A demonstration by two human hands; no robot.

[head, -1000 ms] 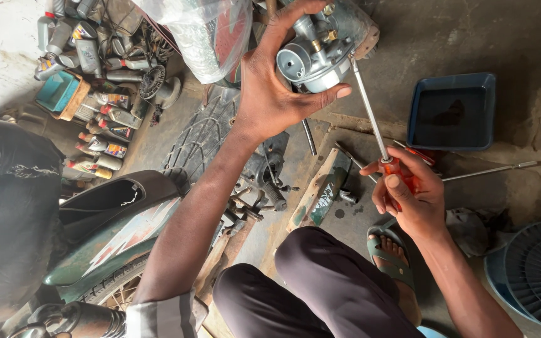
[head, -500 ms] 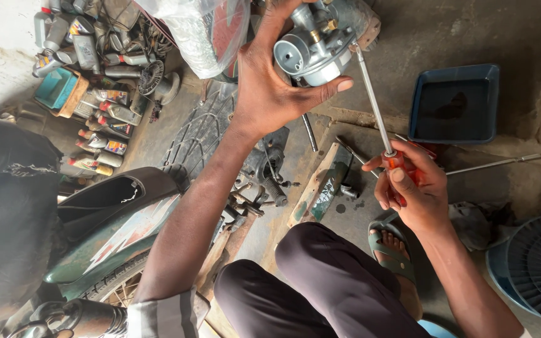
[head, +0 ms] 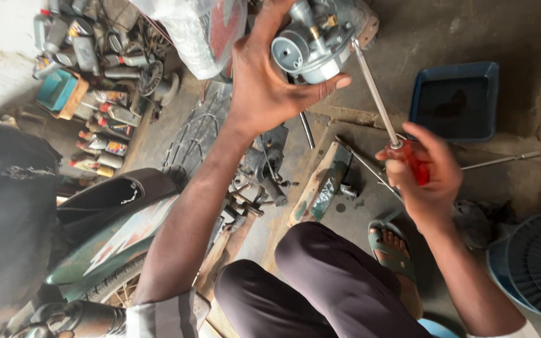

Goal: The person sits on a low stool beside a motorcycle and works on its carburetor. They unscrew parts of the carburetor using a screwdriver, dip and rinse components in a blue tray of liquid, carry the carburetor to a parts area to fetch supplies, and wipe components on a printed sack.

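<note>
Held high at the far side, the carburetor [head: 313, 44] sits clasped in the left hand [head: 264, 81], probably dense, rigid and oily, best gripped round its body, while the right hand [head: 427, 175] clenches the red-handled screwdriver [head: 383, 106] against it.

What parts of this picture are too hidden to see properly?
- Screwdriver tip, head view: hidden where it meets the metal engine part.
- Engine part's top: cut off by the upper edge; the left hand covers its near side.
- Screwdriver's red handle: mostly wrapped by the right hand.
- Blue tray: too dark inside to tell what it holds.
- Bottles: too small to tell apart.
</note>
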